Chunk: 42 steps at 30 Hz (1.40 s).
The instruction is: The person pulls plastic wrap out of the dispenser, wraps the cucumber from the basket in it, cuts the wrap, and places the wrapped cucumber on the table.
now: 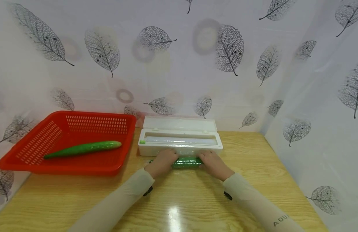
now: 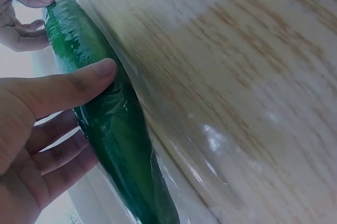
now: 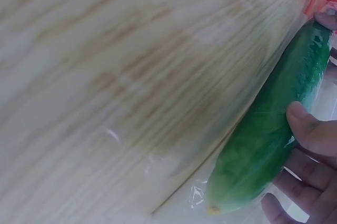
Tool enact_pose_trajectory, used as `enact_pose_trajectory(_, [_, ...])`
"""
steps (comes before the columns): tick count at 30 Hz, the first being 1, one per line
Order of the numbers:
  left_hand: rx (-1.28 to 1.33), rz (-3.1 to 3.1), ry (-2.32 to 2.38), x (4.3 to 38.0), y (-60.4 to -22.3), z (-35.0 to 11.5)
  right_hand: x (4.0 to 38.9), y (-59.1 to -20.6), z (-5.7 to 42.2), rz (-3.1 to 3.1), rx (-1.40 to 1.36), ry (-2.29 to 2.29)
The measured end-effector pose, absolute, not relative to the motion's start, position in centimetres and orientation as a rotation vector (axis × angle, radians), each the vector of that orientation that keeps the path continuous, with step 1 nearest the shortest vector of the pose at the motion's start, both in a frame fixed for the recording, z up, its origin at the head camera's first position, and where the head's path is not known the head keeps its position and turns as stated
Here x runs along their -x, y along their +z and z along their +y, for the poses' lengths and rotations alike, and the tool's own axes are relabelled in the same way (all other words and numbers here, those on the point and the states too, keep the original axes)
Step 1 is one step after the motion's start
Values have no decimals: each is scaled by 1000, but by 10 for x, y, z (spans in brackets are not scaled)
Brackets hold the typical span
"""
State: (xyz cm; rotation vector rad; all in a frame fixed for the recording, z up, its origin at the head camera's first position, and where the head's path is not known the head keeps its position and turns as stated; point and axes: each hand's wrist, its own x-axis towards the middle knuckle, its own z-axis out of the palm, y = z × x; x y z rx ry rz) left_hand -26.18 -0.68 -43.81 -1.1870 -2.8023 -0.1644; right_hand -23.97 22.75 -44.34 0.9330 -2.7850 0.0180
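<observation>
A green cucumber (image 1: 187, 162) in clear, shiny cling film lies crosswise on the table in front of a white wrap box (image 1: 179, 150). My left hand (image 1: 164, 162) grips its left part, the thumb on the near side and the fingers round the far side, as the left wrist view shows. Towards the other end, my right hand (image 3: 316, 139) holds it between thumb and fingers. Loose film (image 2: 202, 168) spreads from the cucumber over the wood on the near side. In the right wrist view, the pale tip shows through the film.
The wrap box has its lid (image 1: 179, 123) raised and a roll of film (image 1: 180, 140) inside. At the left stands a red basket (image 1: 125, 154) with another cucumber (image 1: 83, 149) in it. A leaf-patterned curtain (image 1: 179, 74) hangs behind the wooden table (image 1: 251, 158).
</observation>
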Motion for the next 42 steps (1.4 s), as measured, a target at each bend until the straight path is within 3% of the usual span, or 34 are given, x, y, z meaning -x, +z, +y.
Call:
enact_pose_trajectory(29, [1221, -2726, -311, 268, -454, -18, 238, -441, 228, -2906, -876, 188])
enact_pose_trajectory(42, [1165, -2801, -296, 266, -446, -19, 238, -444, 237, -2686, -1027, 203])
